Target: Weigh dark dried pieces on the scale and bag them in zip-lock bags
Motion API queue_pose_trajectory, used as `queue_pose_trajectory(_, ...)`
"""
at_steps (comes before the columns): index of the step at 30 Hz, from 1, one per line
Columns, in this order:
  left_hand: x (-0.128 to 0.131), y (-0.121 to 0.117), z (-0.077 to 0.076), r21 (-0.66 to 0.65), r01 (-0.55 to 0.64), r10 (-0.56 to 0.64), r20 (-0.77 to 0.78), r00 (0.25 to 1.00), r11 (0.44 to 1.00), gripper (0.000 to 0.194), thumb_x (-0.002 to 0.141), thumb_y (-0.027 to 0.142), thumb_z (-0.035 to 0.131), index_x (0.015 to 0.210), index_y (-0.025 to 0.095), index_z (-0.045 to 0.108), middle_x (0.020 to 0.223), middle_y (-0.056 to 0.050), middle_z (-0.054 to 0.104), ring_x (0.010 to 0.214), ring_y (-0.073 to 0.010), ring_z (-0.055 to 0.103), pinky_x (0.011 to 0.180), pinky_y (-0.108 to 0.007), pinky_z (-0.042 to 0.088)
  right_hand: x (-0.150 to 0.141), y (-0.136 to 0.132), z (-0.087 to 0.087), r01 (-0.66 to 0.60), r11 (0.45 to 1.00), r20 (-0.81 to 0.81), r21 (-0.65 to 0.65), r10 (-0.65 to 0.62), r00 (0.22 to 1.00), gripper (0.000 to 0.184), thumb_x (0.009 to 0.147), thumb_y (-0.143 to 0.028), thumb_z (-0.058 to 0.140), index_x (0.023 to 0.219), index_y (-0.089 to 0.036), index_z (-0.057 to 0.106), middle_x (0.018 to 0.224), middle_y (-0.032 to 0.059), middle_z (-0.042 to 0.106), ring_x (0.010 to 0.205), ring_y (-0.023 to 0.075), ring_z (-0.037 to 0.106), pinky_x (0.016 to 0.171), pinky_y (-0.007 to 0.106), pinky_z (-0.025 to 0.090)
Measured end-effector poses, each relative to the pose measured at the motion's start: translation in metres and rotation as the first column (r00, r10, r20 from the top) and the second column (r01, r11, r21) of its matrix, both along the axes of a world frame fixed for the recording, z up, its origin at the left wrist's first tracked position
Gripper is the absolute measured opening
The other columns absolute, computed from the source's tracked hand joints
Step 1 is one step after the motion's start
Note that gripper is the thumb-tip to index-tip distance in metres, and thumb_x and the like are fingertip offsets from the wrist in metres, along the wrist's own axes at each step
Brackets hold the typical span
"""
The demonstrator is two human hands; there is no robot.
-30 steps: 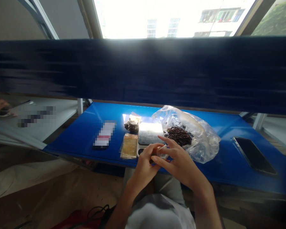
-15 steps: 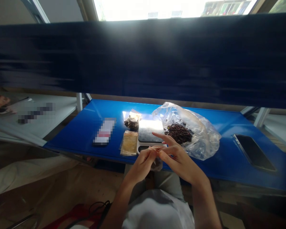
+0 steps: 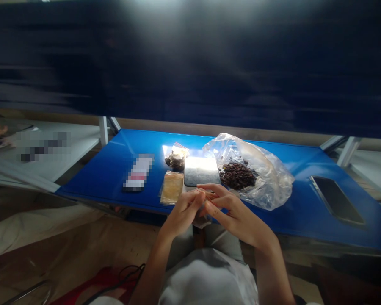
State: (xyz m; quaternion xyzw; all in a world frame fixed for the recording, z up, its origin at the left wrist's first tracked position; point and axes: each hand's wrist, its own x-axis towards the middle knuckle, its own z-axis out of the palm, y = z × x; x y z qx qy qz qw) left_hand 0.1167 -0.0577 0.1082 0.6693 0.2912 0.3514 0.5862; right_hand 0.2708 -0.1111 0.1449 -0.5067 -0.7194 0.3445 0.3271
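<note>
Just beyond the fingertips lie a flat grey digital scale (image 3: 200, 171) and a clear plastic bag (image 3: 266, 180) of dark brown pieces; the left hand (image 3: 182, 214) and right hand (image 3: 238, 216) half-curl together, whatever they pinch too hidden to tell.

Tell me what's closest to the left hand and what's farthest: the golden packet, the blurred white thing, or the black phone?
1. Golden packet: right beside the left hand, on the blue table.
2. Blurred white thing: farther along the table, on the same side.
3. Black phone: farthest, across on the table's other side.
</note>
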Motion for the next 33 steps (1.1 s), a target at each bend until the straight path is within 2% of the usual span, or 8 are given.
queue_pose_trajectory(5,0.003,-0.002,0.001,-0.101,0.009,-0.003,0.052,0.999,0.995,0.051,0.085,0.059,0.047,0.069,0.017,0.071,0.070,-0.006,0.067,0.073,-0.0191,0.064,0.072,-0.030,0.051,0.002,0.001,0.001,0.073,0.995,0.007,0.070,-0.074,0.997,0.029,0.093,-0.040,0.050,0.090,-0.029,0.077,0.123,0.0060,0.063,0.115,0.0250,0.059,0.092,0.039,0.051)
queue_pose_trajectory(10,0.005,-0.005,-0.001,-0.124,0.022,-0.012,0.081,0.997,0.992,0.055,0.087,0.061,0.041,0.090,0.017,0.075,0.082,-0.008,0.072,0.085,-0.0221,0.067,0.081,-0.033,0.051,0.002,0.001,0.004,0.106,0.988,-0.027,0.109,-0.104,0.994,0.024,0.090,-0.039,0.055,0.085,-0.028,0.076,0.117,0.0064,0.066,0.110,0.0245,0.061,0.080,0.034,0.055)
queue_pose_trajectory(15,0.005,-0.009,0.000,-0.131,0.005,-0.001,0.031,1.000,0.991,0.059,0.088,0.062,0.038,0.090,0.015,0.075,0.082,-0.008,0.073,0.089,-0.0230,0.067,0.077,-0.031,0.052,0.000,0.001,0.001,0.023,0.998,-0.021,0.065,-0.022,1.000,0.025,0.089,-0.038,0.056,0.079,-0.025,0.076,0.121,0.0076,0.064,0.110,0.0250,0.061,0.084,0.036,0.055)
queue_pose_trajectory(19,0.007,-0.009,-0.001,-0.143,0.000,0.007,0.043,0.999,0.990,0.059,0.088,0.061,0.039,0.087,0.015,0.075,0.084,-0.008,0.074,0.091,-0.0228,0.066,0.082,-0.032,0.051,0.001,0.002,0.001,0.040,0.996,0.023,0.077,-0.042,0.999,0.025,0.090,-0.039,0.055,0.086,-0.027,0.076,0.123,0.0070,0.063,0.109,0.0242,0.062,0.089,0.038,0.053)
queue_pose_trajectory(24,0.008,-0.007,-0.001,-0.201,-0.080,0.097,0.078,0.992,0.976,0.062,0.089,0.062,0.036,0.087,0.014,0.075,0.087,-0.008,0.074,0.090,-0.0220,0.067,0.086,-0.032,0.050,0.002,0.000,0.003,0.184,0.968,-0.010,0.171,-0.185,0.983,0.019,0.087,-0.037,0.059,0.094,-0.029,0.075,0.123,0.0064,0.062,0.103,0.0232,0.064,0.071,0.032,0.058)
queue_pose_trajectory(26,0.009,-0.007,-0.001,-0.210,-0.129,0.151,0.094,0.984,0.969,0.063,0.089,0.062,0.035,0.086,0.014,0.075,0.087,-0.008,0.075,0.089,-0.0214,0.068,0.086,-0.031,0.051,0.002,0.001,0.004,0.223,0.944,-0.048,0.243,-0.218,0.975,0.017,0.084,-0.035,0.064,0.096,-0.029,0.074,0.120,0.0066,0.063,0.105,0.0236,0.063,0.075,0.034,0.058)
queue_pose_trajectory(29,0.010,-0.008,-0.001,-0.196,-0.199,0.224,0.116,0.968,0.960,0.062,0.090,0.061,0.035,0.084,0.015,0.076,0.086,-0.008,0.075,0.086,-0.0211,0.068,0.082,-0.030,0.052,0.001,0.003,0.003,0.285,0.901,-0.107,0.326,-0.265,0.958,0.030,0.079,-0.032,0.070,0.108,-0.027,0.069,0.115,0.0077,0.066,0.108,0.0232,0.062,0.089,0.039,0.054)
queue_pose_trajectory(33,0.011,-0.011,-0.001,-0.132,-0.304,0.321,0.137,0.937,0.943,0.061,0.090,0.060,0.035,0.079,0.016,0.076,0.084,-0.008,0.075,0.085,-0.0211,0.068,0.082,-0.031,0.052,0.001,0.005,0.000,0.353,0.883,-0.145,0.309,-0.323,0.935,0.012,0.077,-0.032,0.072,0.087,-0.024,0.072,0.109,0.0078,0.067,0.102,0.0226,0.064,0.087,0.037,0.053)
